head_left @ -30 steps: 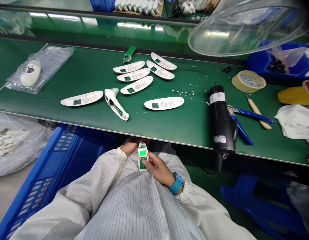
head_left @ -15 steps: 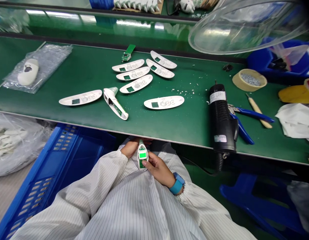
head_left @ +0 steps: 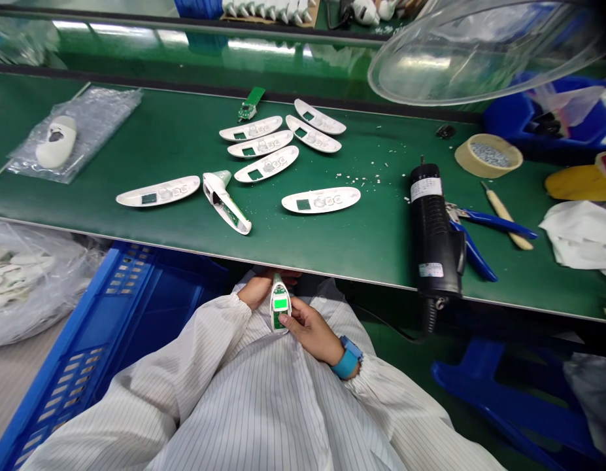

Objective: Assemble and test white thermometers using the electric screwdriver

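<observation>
A white handheld device (head_left: pixel 280 305) with a lit green screen and an exposed circuit board is held over my lap, below the table edge. My left hand (head_left: pixel 257 290) is at its upper end, its fingers partly hidden behind the device and under the table. On the lower right side, my right hand (head_left: pixel 315 332) grips the casing, thumb on the circuit board. Beyond them on the green table lie an open white housing (head_left: pixel 227 203), a white cover (head_left: pixel 321 201), another cover (head_left: pixel 158 191) and several more in a group.
A black electric screwdriver (head_left: pixel 435 229), blue-handled pliers (head_left: pixel 479 245) and a wooden-handled tool (head_left: pixel 507 216) lie at right, near a round tub (head_left: pixel 511 157) of screws. A blue crate (head_left: pixel 82 353) stands at lower left. A clear magnifier (head_left: pixel 479 59) overhangs the upper right.
</observation>
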`<state>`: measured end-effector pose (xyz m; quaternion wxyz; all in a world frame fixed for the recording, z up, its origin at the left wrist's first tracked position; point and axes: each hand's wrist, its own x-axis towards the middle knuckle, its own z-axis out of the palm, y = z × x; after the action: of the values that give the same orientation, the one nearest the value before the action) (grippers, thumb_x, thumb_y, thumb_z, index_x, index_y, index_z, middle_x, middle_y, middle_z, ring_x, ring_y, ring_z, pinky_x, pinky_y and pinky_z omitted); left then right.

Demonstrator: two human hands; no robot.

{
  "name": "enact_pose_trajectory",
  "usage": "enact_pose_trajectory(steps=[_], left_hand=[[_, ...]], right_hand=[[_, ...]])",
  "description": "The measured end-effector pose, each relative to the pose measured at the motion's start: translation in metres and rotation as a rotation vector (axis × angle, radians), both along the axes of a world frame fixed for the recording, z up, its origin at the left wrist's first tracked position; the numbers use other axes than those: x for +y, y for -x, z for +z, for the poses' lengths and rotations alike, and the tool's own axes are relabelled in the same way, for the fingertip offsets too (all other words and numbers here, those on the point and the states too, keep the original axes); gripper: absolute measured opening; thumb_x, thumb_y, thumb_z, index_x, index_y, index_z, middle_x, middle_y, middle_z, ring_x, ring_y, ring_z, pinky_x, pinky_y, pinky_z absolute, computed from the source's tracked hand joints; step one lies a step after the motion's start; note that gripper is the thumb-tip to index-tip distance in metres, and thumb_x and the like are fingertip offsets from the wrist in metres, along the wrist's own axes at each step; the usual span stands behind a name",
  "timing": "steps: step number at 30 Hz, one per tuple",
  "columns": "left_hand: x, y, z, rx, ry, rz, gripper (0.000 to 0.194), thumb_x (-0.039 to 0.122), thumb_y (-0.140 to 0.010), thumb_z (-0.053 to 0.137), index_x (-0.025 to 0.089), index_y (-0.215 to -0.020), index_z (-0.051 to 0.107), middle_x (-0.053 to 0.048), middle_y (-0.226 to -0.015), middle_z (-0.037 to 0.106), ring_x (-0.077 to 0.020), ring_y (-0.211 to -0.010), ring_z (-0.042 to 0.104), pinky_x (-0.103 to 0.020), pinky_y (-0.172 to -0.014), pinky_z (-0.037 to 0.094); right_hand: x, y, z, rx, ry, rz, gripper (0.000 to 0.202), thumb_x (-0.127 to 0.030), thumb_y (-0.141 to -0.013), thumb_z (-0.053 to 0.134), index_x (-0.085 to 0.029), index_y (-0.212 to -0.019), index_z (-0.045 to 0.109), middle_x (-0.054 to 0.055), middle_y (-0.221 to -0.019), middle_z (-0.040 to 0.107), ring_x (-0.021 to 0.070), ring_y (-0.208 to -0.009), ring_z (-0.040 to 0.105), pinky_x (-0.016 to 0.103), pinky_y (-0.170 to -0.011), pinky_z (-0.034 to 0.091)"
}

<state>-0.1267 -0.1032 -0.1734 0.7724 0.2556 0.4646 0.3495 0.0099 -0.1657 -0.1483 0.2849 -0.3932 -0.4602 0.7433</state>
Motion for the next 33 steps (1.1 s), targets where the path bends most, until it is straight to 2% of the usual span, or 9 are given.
enact_pose_trajectory(steps=[14, 23, 33], left_hand=[[0.001, -0.0034, 0.0094, 0.028, 0.012, 0.003, 0.03, 0.039, -0.063, 0.06, 0.015, -0.08, 0.065, -0.009, -0.09, 0.067, -0.0232, -0.086, 0.061, -0.031, -0.074, 0.045], [0.0014, -0.0029, 0.0073, 0.032, 0.013, -0.002, 0.031, 0.042, -0.061, 0.062, 0.015, -0.076, 0.066, -0.008, -0.088, 0.068, -0.0222, -0.082, 0.061, -0.032, -0.075, 0.044], [0.0017, -0.0031, 0.0084, 0.033, 0.022, -0.011, 0.032, 0.043, -0.061, 0.061, 0.015, -0.076, 0.065, -0.009, -0.088, 0.067, -0.0225, -0.083, 0.061, -0.032, -0.075, 0.044]], right_hand=[[-0.0005, 0.0012, -0.0052, 0.018, 0.004, -0.008, 0.027, -0.034, -0.081, 0.053, -0.017, -0.102, 0.05, 0.004, -0.085, 0.058, 0.0148, -0.079, 0.056, 0.033, -0.082, 0.043], [0.0007, 0.0007, -0.0018, 0.028, 0.011, -0.011, 0.028, -0.035, -0.08, 0.053, -0.017, -0.1, 0.049, 0.004, -0.083, 0.057, 0.015, -0.079, 0.056, 0.034, -0.082, 0.043], [0.0, 0.0003, -0.0054, 0.007, 0.0, -0.007, 0.024, -0.035, -0.081, 0.052, -0.018, -0.097, 0.05, 0.002, -0.077, 0.054, 0.0135, -0.072, 0.053, 0.035, -0.081, 0.044]])
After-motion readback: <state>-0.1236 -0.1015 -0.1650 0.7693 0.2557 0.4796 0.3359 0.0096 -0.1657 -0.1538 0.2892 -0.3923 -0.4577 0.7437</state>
